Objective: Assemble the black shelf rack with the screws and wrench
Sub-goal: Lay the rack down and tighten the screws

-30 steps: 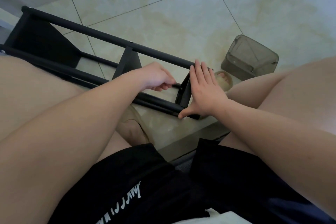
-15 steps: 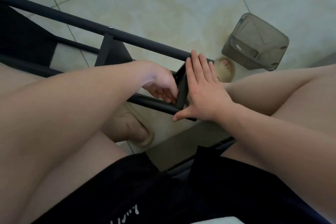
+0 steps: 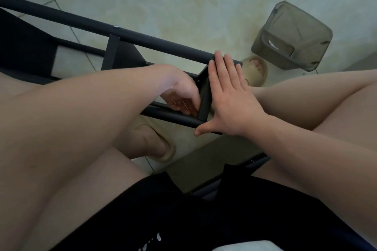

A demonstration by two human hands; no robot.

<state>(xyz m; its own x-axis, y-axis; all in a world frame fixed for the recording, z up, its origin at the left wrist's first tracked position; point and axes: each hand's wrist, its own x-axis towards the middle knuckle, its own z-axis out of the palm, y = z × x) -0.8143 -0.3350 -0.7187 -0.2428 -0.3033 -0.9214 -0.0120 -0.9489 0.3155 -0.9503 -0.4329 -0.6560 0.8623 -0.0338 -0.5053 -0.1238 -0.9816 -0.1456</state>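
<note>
The black shelf rack (image 3: 163,44) lies on its side on the tiled floor across my legs, its long tubes running from upper left to centre. A silver screw head (image 3: 116,26) shows on the upper tube. My right hand (image 3: 228,98) lies flat, fingers straight, against the outer face of the end shelf panel (image 3: 205,104), thumb by the lower tube. My left hand (image 3: 181,96) reaches inside the frame, its fingers curled against the panel's inner side just above the lower tube. Whatever those fingers pinch is hidden. No wrench shows.
A smoky translucent plastic container (image 3: 291,36) lies tipped on the floor to the right of the rack's end. My feet in beige slippers (image 3: 256,69) (image 3: 155,144) rest beside and under the rack. My bare knees flank both hands.
My left hand has dropped from the middle of the frame to the lower tube, tight against the end panel. My right hand has stayed flat on the panel. My head has leaned closer.
</note>
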